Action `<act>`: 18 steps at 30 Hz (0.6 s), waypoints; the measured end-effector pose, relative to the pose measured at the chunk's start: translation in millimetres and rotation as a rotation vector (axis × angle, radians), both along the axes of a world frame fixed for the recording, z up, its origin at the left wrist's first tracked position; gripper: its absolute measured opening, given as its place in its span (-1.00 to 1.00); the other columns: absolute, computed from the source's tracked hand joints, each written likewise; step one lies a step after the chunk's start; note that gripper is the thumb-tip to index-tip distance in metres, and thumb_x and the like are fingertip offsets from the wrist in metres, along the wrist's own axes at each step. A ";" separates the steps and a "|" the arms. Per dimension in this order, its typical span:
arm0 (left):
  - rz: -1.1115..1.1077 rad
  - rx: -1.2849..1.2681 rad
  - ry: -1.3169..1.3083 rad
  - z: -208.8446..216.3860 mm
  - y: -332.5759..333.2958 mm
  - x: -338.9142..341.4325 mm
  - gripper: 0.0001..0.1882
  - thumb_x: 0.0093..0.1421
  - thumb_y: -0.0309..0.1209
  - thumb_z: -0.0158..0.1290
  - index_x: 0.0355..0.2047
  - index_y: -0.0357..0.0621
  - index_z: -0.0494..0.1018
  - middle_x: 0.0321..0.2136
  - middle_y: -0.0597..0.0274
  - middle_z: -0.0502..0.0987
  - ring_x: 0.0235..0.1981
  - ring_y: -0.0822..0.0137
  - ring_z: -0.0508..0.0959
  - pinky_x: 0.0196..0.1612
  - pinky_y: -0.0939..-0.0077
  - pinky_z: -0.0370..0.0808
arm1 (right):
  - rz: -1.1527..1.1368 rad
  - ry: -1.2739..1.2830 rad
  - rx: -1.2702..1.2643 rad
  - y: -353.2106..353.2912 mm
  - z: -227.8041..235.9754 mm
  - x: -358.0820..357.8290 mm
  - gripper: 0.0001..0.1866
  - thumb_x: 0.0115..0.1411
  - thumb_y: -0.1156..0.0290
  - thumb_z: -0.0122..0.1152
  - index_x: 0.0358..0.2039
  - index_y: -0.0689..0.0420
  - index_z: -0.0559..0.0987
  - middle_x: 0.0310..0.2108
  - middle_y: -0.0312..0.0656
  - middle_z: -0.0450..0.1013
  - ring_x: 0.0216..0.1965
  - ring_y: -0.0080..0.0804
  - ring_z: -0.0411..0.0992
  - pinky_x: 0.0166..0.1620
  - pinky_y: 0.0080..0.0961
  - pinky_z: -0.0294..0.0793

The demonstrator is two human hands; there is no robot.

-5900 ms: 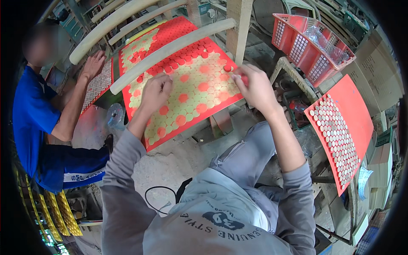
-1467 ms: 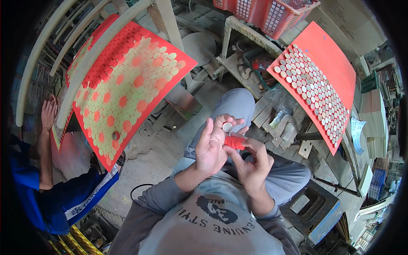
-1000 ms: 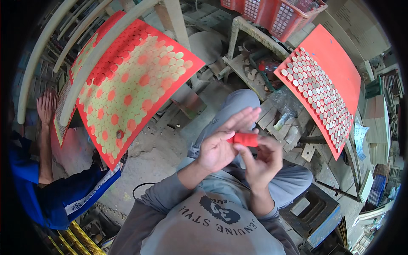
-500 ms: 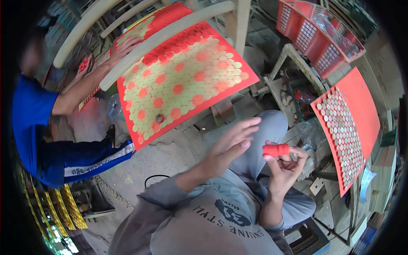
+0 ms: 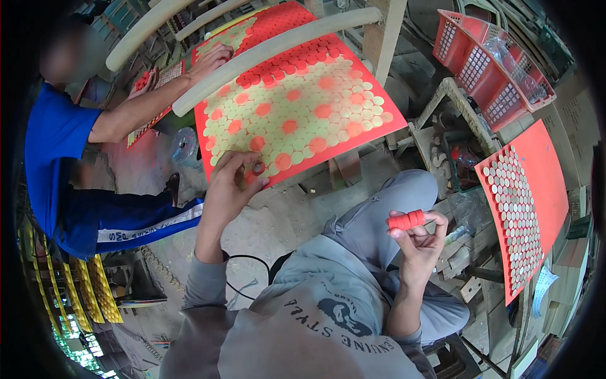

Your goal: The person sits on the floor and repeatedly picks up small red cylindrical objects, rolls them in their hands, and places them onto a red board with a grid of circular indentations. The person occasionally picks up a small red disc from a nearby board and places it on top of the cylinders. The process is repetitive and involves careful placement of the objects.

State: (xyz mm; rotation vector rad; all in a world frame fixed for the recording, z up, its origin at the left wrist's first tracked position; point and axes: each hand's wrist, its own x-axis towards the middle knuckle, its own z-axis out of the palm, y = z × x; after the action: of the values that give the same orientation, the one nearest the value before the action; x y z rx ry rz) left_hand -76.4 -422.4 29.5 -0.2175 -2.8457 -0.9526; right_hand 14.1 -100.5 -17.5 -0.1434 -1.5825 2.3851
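My right hand [image 5: 418,249] pinches a short stack of red discs [image 5: 407,220] between thumb and fingers, above my knee. My left hand [image 5: 232,183] is at the near left edge of a red board [image 5: 392,124], thumb and fingers apart. Between its fingertips lies a small dark-ringed round piece [image 5: 258,168] on the board; whether the fingers touch it I cannot tell. Rows of pale yellow discs [image 5: 307,126] cover much of this board, with some orange-red ones scattered among them. Red discs [image 5: 297,62] stand in rows farther back.
A curved wooden bar [image 5: 278,47] crosses above the board. Across from me, a person in blue [image 5: 60,126] reaches a hand [image 5: 213,58] over the board's far side. Right: a red crate [image 5: 473,63] and another red board [image 5: 548,164] with wood-coloured discs [image 5: 514,215].
My left hand has moved left and forward from above my lap to the board's edge. My right hand still holds the red discs. The whole view has shifted slightly.
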 end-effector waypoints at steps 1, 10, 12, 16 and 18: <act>0.031 0.024 -0.034 -2.8 2.9 -1.0 -0.52 -0.05 -0.55 0.31 -0.07 -0.20 0.48 -0.28 0.20 0.45 -0.29 0.43 0.45 -0.26 0.56 0.41 | 0.005 -0.002 0.002 -1.1 0.0 0.2 -0.41 0.01 0.83 0.27 -0.04 0.13 0.21 -0.21 0.19 0.53 -0.08 -0.13 0.53 -0.02 -0.34 0.54; -0.097 0.715 -0.099 -14.2 33.7 -2.4 -0.56 0.10 -0.66 0.16 0.01 -0.20 0.41 -0.16 0.25 0.46 -0.17 0.46 0.47 -0.06 0.59 0.47 | 0.001 0.018 0.017 -2.5 -4.3 4.6 -0.41 0.02 0.83 0.25 -0.04 0.13 0.20 -0.19 0.19 0.53 -0.05 -0.12 0.52 0.00 -0.34 0.54; -0.135 0.847 -0.144 -12.6 50.1 -1.3 -0.49 0.09 -0.69 0.15 0.06 -0.21 0.35 -0.12 0.24 0.46 -0.12 0.46 0.45 -0.02 0.59 0.44 | -0.003 0.027 0.019 -2.1 -5.9 5.6 -0.42 0.03 0.83 0.25 -0.04 0.13 0.20 -0.19 0.18 0.52 -0.04 -0.12 0.52 0.00 -0.34 0.54; -0.192 0.996 -0.224 -10.4 74.5 -0.6 -0.44 0.08 -0.71 0.14 0.10 -0.24 0.30 -0.09 0.22 0.46 -0.08 0.45 0.44 0.00 0.58 0.43 | -0.013 0.019 0.002 0.0 -5.1 8.1 -0.43 0.04 0.83 0.25 -0.04 0.13 0.20 -0.19 0.18 0.53 -0.04 -0.11 0.51 0.00 -0.35 0.54; -0.214 1.055 -0.242 -8.8 85.5 2.0 -0.44 0.07 -0.70 0.16 0.10 -0.26 0.29 -0.09 0.19 0.46 -0.09 0.45 0.45 0.02 0.57 0.42 | -0.022 0.018 -0.001 1.8 -5.7 8.8 -0.43 0.04 0.83 0.25 -0.04 0.13 0.20 -0.19 0.17 0.53 -0.04 -0.11 0.51 0.00 -0.35 0.54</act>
State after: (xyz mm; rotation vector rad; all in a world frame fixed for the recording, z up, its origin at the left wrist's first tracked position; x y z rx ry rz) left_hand -74.4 -336.9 20.7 -0.2843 -2.0928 -2.4530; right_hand 22.9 -98.7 -23.2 -0.1391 -1.5638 2.3637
